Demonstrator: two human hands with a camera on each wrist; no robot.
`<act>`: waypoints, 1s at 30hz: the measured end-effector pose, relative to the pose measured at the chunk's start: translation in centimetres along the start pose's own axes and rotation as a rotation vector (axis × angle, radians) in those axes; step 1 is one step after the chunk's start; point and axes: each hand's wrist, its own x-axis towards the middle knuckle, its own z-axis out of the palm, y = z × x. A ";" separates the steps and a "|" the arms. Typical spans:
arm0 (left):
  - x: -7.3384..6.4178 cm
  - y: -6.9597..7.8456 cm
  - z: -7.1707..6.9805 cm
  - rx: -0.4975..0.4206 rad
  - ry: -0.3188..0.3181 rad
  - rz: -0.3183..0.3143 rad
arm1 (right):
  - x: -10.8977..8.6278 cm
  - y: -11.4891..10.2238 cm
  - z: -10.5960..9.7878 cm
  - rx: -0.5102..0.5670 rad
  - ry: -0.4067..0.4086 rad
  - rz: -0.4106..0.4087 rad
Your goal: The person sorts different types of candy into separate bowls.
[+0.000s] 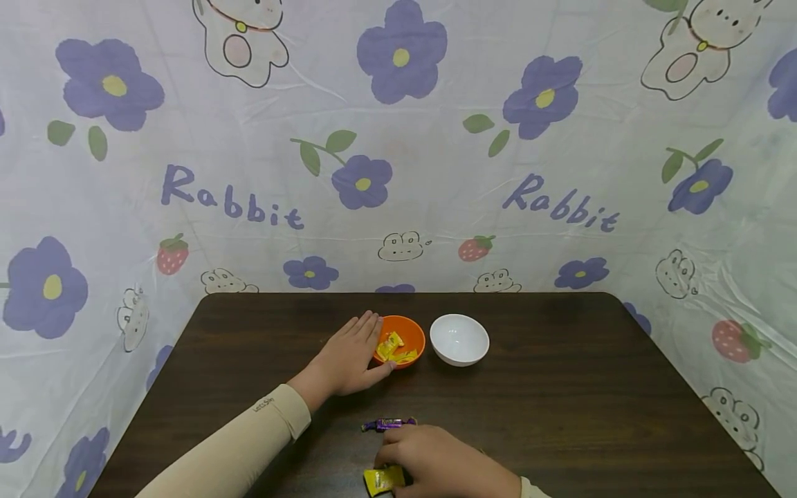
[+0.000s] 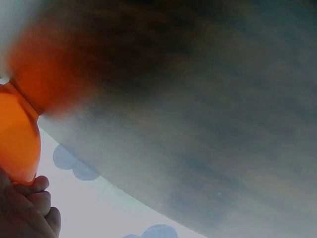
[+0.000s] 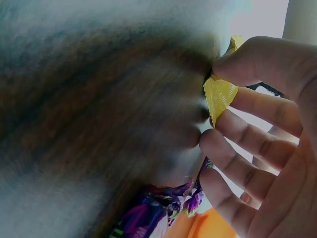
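The right hand (image 1: pixel 438 456) pinches a yellow candy (image 1: pixel 381 478) between thumb and fingers; its glossy wrapper has a jagged, crimped edge. Just beyond those fingers, a shiny purple candy (image 1: pixel 392 424) with a crinkled end lies on the dark desk (image 1: pixel 560 401). The left hand (image 1: pixel 351 356), fingers outstretched, rests against an orange bowl (image 1: pixel 409 330) holding yellow-wrapped pieces (image 1: pixel 391 345); right of these fingers, past that bowl, stands a white bowl (image 1: pixel 459 340).

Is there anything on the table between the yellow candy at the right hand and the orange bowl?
Yes, the purple candy lies between the yellow candy and the orange bowl. It is low, so lifting over it seems easy. The left hand is at the bowl's left side, leaving most of the opening uncovered.
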 end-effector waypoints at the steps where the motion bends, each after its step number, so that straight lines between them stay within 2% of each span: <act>1: 0.0 0.0 0.0 0.001 0.001 0.001 | 0.0 0.0 0.0 -0.008 0.001 -0.002; 30: 0.0 0.2 -0.2 0.012 -0.007 -0.006 | 0.2 -0.3 0.2 -0.040 0.030 -0.055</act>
